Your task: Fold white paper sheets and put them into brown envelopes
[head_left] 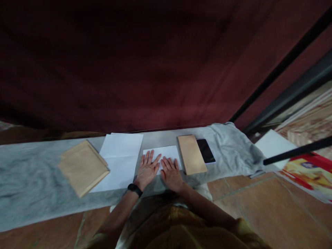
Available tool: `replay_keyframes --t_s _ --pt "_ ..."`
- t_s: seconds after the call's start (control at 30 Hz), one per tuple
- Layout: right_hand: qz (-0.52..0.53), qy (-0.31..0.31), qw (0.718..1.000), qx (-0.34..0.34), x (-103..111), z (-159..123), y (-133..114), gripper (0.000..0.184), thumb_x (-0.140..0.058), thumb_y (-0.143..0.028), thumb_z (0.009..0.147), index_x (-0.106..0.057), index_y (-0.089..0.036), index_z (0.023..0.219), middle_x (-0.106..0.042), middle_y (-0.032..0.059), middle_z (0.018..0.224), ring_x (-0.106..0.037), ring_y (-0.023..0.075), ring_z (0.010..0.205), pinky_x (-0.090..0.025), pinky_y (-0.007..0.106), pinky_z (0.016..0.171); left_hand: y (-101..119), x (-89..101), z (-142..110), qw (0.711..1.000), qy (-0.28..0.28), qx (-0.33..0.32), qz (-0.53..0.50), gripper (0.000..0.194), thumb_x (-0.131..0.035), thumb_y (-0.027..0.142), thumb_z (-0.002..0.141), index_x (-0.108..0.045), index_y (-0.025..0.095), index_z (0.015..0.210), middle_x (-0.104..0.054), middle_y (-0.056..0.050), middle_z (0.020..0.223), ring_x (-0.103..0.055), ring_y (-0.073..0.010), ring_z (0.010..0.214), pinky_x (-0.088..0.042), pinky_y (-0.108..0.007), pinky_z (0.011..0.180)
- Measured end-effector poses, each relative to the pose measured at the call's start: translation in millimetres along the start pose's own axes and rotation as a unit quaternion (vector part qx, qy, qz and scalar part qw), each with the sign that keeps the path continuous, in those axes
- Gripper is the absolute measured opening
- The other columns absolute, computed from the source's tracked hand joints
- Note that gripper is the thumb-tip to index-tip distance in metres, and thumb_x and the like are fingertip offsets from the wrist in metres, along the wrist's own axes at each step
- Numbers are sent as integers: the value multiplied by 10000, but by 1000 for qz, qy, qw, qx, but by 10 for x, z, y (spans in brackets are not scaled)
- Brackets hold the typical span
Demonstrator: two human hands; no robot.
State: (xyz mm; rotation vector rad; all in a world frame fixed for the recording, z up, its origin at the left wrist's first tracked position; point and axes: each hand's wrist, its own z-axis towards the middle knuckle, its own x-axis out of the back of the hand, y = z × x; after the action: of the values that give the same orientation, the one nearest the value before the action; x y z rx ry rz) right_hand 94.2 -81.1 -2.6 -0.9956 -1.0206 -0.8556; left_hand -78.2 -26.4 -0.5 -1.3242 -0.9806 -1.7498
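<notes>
White paper (168,150) is partly covered by left hand (147,170) and right hand (171,174), both flat, fingers extended. Judged light, easily creased; best taken by its far edge.

One head-worn view, looking forward and down
From above the wearer's torso (181,230), the camera looks down at the left hand (147,169) and right hand (171,173), near, below centre; its wide framing takes in the grey cloth (31,186) and, beyond it, dark red fabric (155,72).
</notes>
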Motion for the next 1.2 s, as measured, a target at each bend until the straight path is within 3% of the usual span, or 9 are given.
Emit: replay_keyframes --t_s 0.23,0.37,0.47,0.7,0.87,1.0,1.2 --pt "-10 -12 1000 6 84 -305 1 575 -405 -501 1020 -360 -248 1534 -330 88 1607 -310 320 1467 -161 586 1200 25 -3 14 1000 -4 6 13 506 -419 377 993 -427 338 1497 -289 -53 1628 -227 -305 1510 -196 -551 1211" --pt "-6 -23 1000 6 111 -363 17 593 -407 -523 1014 -344 -257 1541 -318 91 1612 -307 327 1468 -203 599 1186 136 -48 99 1000 -22 13 11 541 -356 426 1011 -391 256 1523 -276 -96 1628 -213 -314 1514 -183 -574 1205" --pt "2 -45 999 1 138 -360 9 589 -366 -530 1022 -369 -232 1529 -328 91 1608 -295 331 1470 -196 616 1187 237 -117 244 999 -36 -9 -4 572 -295 414 1023 -335 187 1546 -304 -106 1615 -219 -289 1514 -173 -563 1214" --pt "14 -52 998 -16 212 -363 -24 591 -325 -527 1030 -307 -251 1553 -258 89 1633 -252 333 1485 -51 685 1178 292 -251 685 1000 -22 -11 -7 600 -263 419 1024 -318 131 1548 -335 -128 1599 -259 -277 1502 -173 -525 1222" --pt "15 -59 998 -16 218 -361 -23 598 -300 -531 1034 -274 -255 1564 -240 99 1637 -268 341 1476 -49 694 1168 309 -275 892 1000 -1 -16 14 620 -287 444 1018 -345 98 1529 -350 -156 1587 -252 -294 1502 -158 -544 1218" --pt "9 -59 998 -14 213 -365 -28 596 -299 -527 1035 -281 -248 1561 -255 102 1633 -264 346 1478 -56 702 1162 301 -232 830 999 3 -33 -1 609 -273 455 1021 -367 127 1526 -372 -139 1580 -264 -291 1499 -185 -539 1215" --pt "-3 -31 1000 -6 189 -380 -19 574 -339 -523 1029 -354 -247 1532 -313 90 1614 -307 329 1460 -53 680 1179 189 -139 410 994 -5 -107 -22 559 -251 407 1040 -333 180 1544 -368 -77 1592 -252 -232 1507 -199 -471 1229"
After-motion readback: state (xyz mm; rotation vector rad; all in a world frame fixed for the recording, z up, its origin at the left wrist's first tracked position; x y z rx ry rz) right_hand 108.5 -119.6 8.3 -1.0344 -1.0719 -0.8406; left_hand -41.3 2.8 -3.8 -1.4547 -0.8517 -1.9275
